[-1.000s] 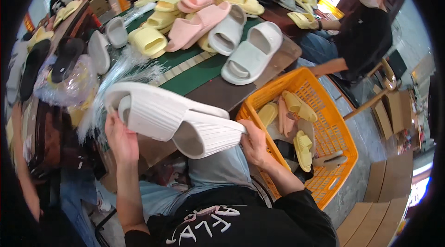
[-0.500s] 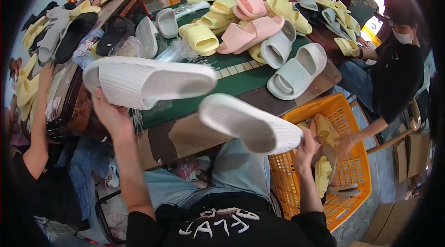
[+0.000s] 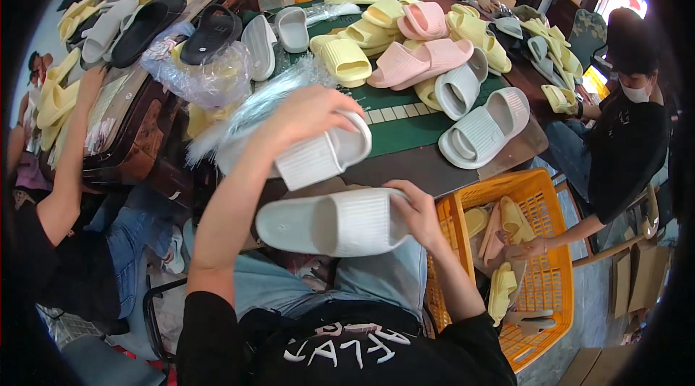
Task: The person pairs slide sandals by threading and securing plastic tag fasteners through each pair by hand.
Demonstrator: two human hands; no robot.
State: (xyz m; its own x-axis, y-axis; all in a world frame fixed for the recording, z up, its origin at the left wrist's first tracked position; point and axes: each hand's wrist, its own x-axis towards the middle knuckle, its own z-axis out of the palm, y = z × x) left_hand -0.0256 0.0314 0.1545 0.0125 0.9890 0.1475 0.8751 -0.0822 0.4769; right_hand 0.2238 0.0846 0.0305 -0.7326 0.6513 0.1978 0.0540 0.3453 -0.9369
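My left hand (image 3: 304, 114) grips one white ribbed slide sandal (image 3: 322, 154), held strap-up over the table's near edge. Just below it, my right hand (image 3: 416, 212) holds a second white slide sandal (image 3: 337, 223) by its heel end, above my lap. The two sandals lie nearly parallel, one above the other, a small gap apart.
A green-topped table (image 3: 405, 132) carries several yellow, pink and white slides. An orange plastic basket (image 3: 550, 205) with yellow slides stands at my right, where a person in black reaches in. Clear plastic bags (image 3: 210, 74) lie at the left. Other people sit around.
Both hands have turned the white sandals over from sole-up to strap-up and brought them close together in front of me.
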